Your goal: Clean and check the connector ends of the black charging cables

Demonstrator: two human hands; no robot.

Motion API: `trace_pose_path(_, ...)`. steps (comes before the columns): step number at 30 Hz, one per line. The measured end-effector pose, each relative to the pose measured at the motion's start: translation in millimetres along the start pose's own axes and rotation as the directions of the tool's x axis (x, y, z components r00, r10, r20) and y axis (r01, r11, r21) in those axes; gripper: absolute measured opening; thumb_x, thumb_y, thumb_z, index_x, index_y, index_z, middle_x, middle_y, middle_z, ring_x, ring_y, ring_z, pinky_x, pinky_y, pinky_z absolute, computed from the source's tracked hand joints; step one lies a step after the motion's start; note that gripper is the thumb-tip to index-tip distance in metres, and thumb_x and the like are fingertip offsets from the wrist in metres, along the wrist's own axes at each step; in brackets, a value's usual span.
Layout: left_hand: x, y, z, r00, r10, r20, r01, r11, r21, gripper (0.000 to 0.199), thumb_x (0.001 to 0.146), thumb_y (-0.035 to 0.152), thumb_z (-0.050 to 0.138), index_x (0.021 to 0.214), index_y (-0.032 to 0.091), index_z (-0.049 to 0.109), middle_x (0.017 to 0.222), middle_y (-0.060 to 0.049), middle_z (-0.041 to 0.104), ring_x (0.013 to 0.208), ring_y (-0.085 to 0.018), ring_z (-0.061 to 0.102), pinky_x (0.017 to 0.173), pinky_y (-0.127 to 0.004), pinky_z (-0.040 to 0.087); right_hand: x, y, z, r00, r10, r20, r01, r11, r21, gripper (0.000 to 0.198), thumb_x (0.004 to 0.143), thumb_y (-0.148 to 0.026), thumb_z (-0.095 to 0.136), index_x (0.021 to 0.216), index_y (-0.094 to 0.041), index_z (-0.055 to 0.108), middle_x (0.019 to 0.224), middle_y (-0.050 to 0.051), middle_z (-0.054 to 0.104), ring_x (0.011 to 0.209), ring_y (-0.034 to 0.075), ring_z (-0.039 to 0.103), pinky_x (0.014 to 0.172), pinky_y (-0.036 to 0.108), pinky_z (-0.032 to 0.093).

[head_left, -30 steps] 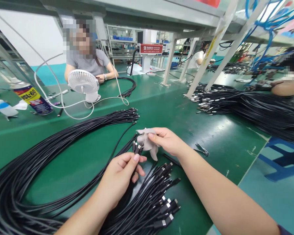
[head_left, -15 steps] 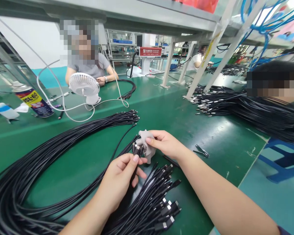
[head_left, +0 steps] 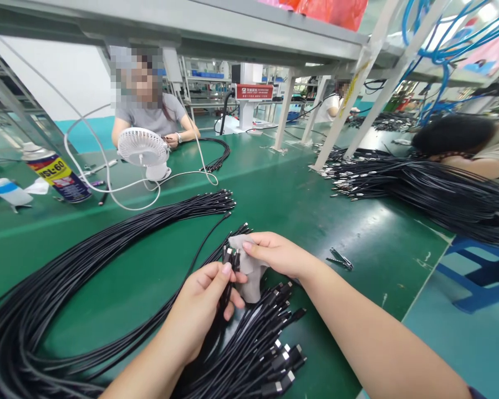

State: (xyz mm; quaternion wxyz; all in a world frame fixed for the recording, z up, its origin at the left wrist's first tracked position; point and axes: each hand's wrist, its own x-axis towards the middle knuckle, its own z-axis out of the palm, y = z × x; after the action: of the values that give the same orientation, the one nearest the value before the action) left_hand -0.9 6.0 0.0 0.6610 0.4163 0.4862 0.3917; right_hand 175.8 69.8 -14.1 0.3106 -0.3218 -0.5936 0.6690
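Note:
My left hand (head_left: 210, 291) is closed around several black cables (head_left: 228, 257), their metal-tipped plugs sticking up past the thumb. Right beside those plugs, my right hand (head_left: 274, 252) pinches a grey cloth (head_left: 251, 271), which hangs down from the fingers. Below the hands lies a thick bundle of black cables with plugs (head_left: 274, 354), fanned out toward the right. Another long bundle of black cables (head_left: 120, 224) curves across the left of the green table (head_left: 307, 221), its ends beyond my hands.
A white fan (head_left: 143, 149) and a spray can (head_left: 58, 172) stand at the left back. Nail clippers (head_left: 340, 259) lie right of my right hand. A big cable pile (head_left: 419, 183) sits at the right. Co-workers sit opposite and at the right. A shelf (head_left: 233, 27) spans overhead.
The cloth has opened out and hangs lower beside the plugs. My right hand has come down slightly; my left hand keeps its hold. The co-worker at the right has shifted.

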Motion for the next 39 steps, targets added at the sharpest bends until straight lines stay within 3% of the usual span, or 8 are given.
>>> trace_pose_path(4, 1, -1, 1, 0.999, -0.019, 0.028, 0.019, 1.0, -0.001, 0.04, 0.077, 0.055, 0.063, 0.072, 0.016, 0.058, 0.052, 0.0, 0.06, 0.041, -0.008, 0.041, 0.044, -0.021, 0.029, -2, -2, 3, 0.997, -0.028, -0.077, 0.035, 0.996, 0.081, 0.045, 0.08, -0.058, 0.064, 0.086, -0.013, 0.063, 0.07, 0.001, 0.063, 0.06, 0.011, 0.057, 0.059, 0.022, 0.045)
trace_pose_path(10, 2, -4, 2, 1.0, 0.005, 0.025, -0.005, 1.0, 0.01, 0.039, 0.078, 0.056, 0.061, 0.073, 0.018, 0.053, 0.052, 0.003, 0.058, 0.042, -0.007, 0.039, 0.044, -0.02, 0.028, -7, -6, 4, 0.992, 0.015, 0.124, -0.023, 0.998, 0.063, 0.044, 0.076, -0.051, 0.071, 0.096, -0.012, 0.065, 0.083, 0.005, 0.067, 0.072, 0.014, 0.063, 0.066, 0.026, 0.051)
trace_pose_path(15, 4, -7, 2, 0.999, 0.009, 0.041, -0.012, 0.997, 0.07, 0.037, 0.079, 0.054, 0.06, 0.077, 0.018, 0.053, 0.05, 0.005, 0.051, 0.045, -0.008, 0.039, 0.044, -0.02, 0.027, -4, 0, 5, 0.999, -0.026, 0.041, 0.03, 0.995, -0.098, 0.036, 0.066, -0.041, 0.081, 0.079, -0.013, 0.062, 0.07, -0.001, 0.061, 0.062, 0.011, 0.056, 0.056, 0.021, 0.045)
trace_pose_path(22, 3, -6, 2, 0.998, -0.022, 0.055, 0.017, 0.997, 0.08, 0.037, 0.081, 0.054, 0.057, 0.076, 0.017, 0.052, 0.044, 0.01, 0.038, 0.041, -0.005, 0.026, 0.042, -0.019, 0.019, -4, -3, 10, 1.0, 0.005, 0.013, -0.004, 0.998, -0.062, 0.044, 0.08, -0.056, 0.063, 0.083, -0.012, 0.063, 0.07, 0.004, 0.067, 0.06, 0.012, 0.06, 0.057, 0.024, 0.046)
trace_pose_path(27, 3, -9, 2, 0.997, -0.009, 0.075, 0.003, 0.996, 0.086, 0.04, 0.083, 0.057, 0.052, 0.076, 0.018, 0.05, 0.045, 0.009, 0.037, 0.042, -0.006, 0.027, 0.043, -0.019, 0.02, -6, -4, 13, 1.0, 0.019, -0.002, -0.02, 0.997, -0.08, 0.039, 0.067, -0.045, 0.079, 0.077, -0.014, 0.059, 0.068, 0.001, 0.064, 0.061, 0.013, 0.06, 0.056, 0.023, 0.047)
trace_pose_path(32, 4, -8, 2, 0.997, -0.008, 0.071, 0.0, 0.995, 0.103, 0.046, 0.082, 0.063, 0.05, 0.074, 0.017, 0.05, 0.045, 0.009, 0.037, 0.042, -0.006, 0.026, 0.042, -0.019, 0.02, -5, -6, 14, 0.997, 0.051, 0.054, -0.048, 0.997, -0.061, 0.044, 0.079, -0.057, 0.063, 0.083, -0.013, 0.06, 0.069, 0.003, 0.065, 0.058, 0.012, 0.059, 0.054, 0.022, 0.046)
trace_pose_path(39, 7, -13, -2, 0.996, 0.026, 0.09, -0.04, 0.987, 0.158, 0.048, 0.08, 0.066, 0.051, 0.082, 0.018, 0.05, 0.048, 0.009, 0.037, 0.045, -0.007, 0.028, 0.043, -0.02, 0.023, -3, 2, 10, 0.999, -0.032, 0.033, 0.038, 0.978, -0.205, 0.035, 0.071, -0.04, 0.077, 0.071, -0.016, 0.05, 0.061, -0.005, 0.051, 0.052, 0.007, 0.047, 0.047, 0.017, 0.035)
